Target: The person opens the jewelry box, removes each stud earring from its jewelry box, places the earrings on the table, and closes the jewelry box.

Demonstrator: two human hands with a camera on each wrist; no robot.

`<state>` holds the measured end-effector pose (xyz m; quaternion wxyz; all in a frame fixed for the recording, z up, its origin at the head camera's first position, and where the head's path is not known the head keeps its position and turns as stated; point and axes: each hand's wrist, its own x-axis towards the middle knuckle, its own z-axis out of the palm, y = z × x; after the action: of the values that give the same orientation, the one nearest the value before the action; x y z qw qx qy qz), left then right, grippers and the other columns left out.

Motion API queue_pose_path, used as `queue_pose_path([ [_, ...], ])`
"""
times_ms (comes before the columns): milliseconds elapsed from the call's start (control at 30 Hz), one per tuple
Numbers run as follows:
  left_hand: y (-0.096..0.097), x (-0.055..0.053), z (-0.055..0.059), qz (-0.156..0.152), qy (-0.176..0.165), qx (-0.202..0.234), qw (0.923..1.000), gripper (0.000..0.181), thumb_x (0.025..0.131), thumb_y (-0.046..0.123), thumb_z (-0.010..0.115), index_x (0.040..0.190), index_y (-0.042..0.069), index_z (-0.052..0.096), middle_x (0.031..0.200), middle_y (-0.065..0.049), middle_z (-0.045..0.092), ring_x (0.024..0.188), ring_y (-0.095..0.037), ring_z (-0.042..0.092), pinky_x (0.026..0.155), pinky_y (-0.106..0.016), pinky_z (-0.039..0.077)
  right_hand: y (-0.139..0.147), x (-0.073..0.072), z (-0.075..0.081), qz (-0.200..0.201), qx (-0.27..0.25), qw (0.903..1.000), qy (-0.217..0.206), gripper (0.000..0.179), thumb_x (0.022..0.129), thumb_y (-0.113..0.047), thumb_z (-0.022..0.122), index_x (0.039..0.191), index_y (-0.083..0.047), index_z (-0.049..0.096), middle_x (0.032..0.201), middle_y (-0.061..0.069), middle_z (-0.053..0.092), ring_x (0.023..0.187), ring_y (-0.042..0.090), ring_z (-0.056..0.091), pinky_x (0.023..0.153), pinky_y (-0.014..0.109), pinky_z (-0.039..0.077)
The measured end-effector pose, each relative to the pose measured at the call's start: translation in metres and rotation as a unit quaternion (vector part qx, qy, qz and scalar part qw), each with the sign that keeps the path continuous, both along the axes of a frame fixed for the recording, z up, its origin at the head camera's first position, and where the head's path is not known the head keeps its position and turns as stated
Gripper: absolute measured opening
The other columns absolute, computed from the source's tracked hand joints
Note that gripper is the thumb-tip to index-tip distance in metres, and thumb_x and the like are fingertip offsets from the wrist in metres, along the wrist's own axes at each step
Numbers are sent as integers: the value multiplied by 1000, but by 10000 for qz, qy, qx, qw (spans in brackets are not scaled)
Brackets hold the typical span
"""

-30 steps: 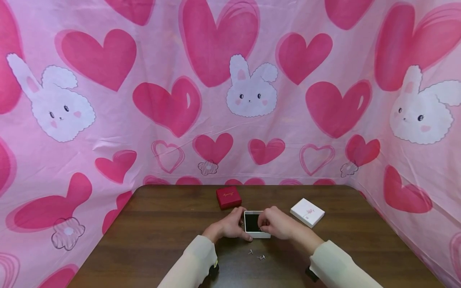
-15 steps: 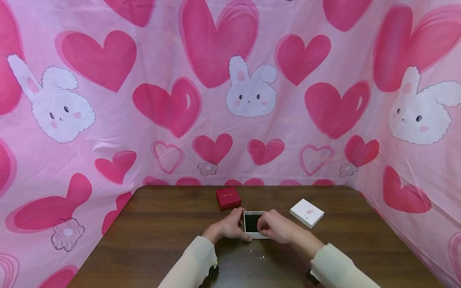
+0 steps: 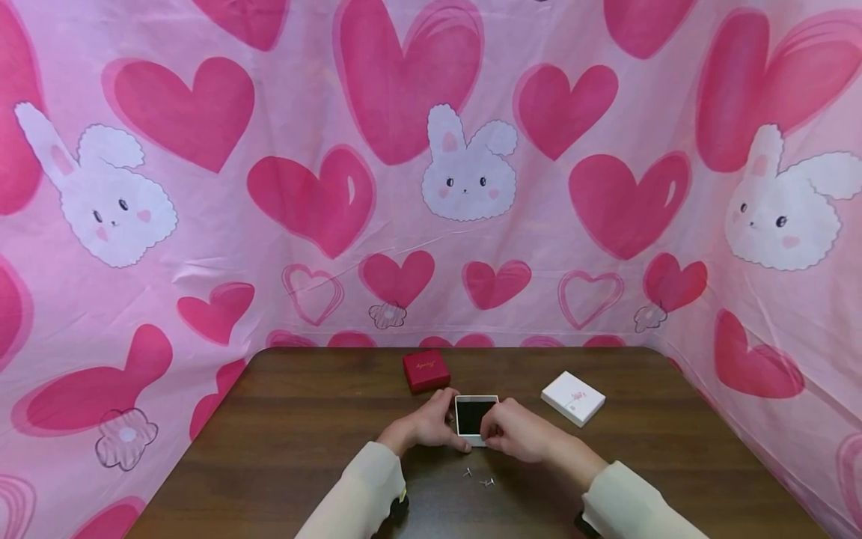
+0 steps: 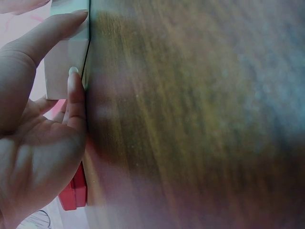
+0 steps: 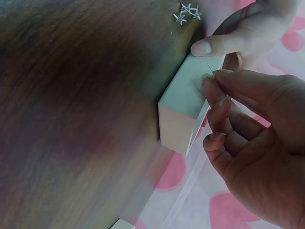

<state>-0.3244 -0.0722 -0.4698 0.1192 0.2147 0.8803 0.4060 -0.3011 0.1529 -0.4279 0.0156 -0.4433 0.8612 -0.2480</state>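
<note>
A small white box (image 3: 477, 442) with a black insert (image 3: 470, 419) stands uncovered on the table. My left hand (image 3: 431, 423) grips its left side, thumb along the near wall and fingers round the far corner. Over the near right part of the box is my right hand (image 3: 518, 430), thumb and index finger pinching a tiny stud earring (image 5: 210, 70). Its thin post shows in the right wrist view; its head is mostly hidden by the fingertips. Several star-shaped stud earrings (image 5: 188, 13) lie on the table near the box.
Behind the box sits a red box (image 3: 427, 371) with gold lettering. A white lid (image 3: 574, 398) with a pink print lies to the right. The brown wooden table (image 3: 310, 419) ends at a pink heart-patterned cloth (image 3: 296, 254).
My right hand has shifted slightly toward the near edge of the white box, its fingertips still together. The left hand keeps its hold, and the loose earrings have not moved.
</note>
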Motion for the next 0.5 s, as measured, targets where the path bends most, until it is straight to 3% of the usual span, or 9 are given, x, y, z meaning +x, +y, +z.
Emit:
queue_pose_path([
  [500, 1, 0, 0, 20, -5, 42, 10000, 70, 74, 17, 91, 128, 10, 47, 111, -3, 47, 101, -19, 50, 91, -38, 47, -1, 8, -4, -14, 209, 9995, -243, 9, 86, 0, 75, 82, -8, 75, 71, -14, 62, 65, -1, 52, 63, 20, 48],
])
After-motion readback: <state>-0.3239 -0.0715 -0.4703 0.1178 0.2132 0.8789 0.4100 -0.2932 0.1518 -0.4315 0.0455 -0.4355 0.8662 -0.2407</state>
